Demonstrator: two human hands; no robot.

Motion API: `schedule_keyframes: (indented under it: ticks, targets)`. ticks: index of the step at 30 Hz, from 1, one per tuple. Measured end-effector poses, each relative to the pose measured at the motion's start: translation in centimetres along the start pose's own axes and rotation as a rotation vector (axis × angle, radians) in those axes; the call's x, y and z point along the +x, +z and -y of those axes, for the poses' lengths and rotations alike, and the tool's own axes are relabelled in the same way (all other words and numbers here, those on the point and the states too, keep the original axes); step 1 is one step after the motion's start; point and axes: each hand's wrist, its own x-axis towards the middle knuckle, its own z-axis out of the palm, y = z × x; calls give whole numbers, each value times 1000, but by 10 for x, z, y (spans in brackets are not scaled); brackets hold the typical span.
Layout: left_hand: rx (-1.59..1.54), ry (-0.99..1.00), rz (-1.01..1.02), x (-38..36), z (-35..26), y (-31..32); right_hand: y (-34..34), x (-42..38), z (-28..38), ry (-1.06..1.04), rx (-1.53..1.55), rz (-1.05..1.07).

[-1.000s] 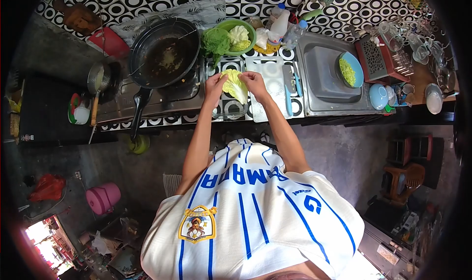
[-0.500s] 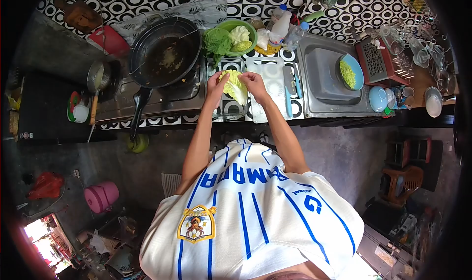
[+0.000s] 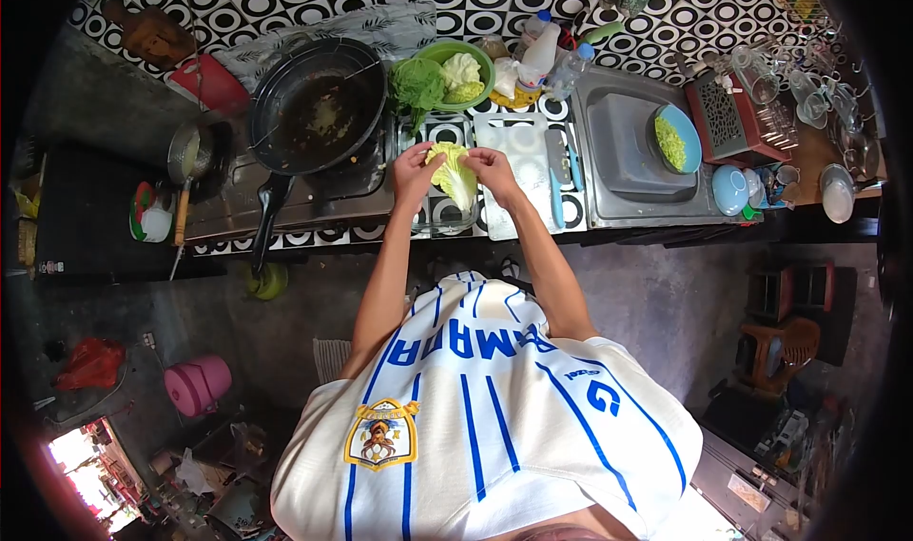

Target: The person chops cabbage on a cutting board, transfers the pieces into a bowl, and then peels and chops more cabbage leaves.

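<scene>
A pale yellow-green napa cabbage leaf (image 3: 457, 180) is stretched between my two hands, its white rib pointing down toward me. My left hand (image 3: 415, 173) pinches the leaf's left edge, while my right hand (image 3: 492, 170) grips its upper right edge. Beneath the leaf is a clear container (image 3: 439, 220), partly hidden by it. A white cutting board (image 3: 514, 213) lies just right of the container, with a blue-handled knife (image 3: 557, 199) on its right side. Behind my hands, a green bowl (image 3: 491, 70) holds more cabbage pieces (image 3: 462, 70).
A large black wok (image 3: 323, 113) sits on the stove at left. Green netting (image 3: 417, 86) hangs over the green bowl's side. The sink (image 3: 599, 199) at right contains a grey tub (image 3: 628, 175) and a blue bowl (image 3: 693, 142) of shredded greens. Bottles (image 3: 542, 56) stand at the back.
The leaf has tilted slightly and looks narrower. Both hands have shifted a little around its upper edges, and the view has moved very slightly.
</scene>
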Motion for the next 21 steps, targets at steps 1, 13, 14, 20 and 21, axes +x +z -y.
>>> schedule_keyframes:
  ticks: [1,13,14,20,21]
  targets:
    - [57,5,-20,-1,-2,1,2,-4,1,-33,-15,27]
    - [88,113,-179,-2,10,-9,-6,-12,-2,-69,9,-81]
    - [162,191,-198,-3,11,-8,-7,-12,-3,-95,-13,-100]
    - [40,-8,50,-21,5,19,15,-25,3,-336,-247,-93]
    - [22,-6,81,-21,5,20,19,-28,3,-425,-353,-102]
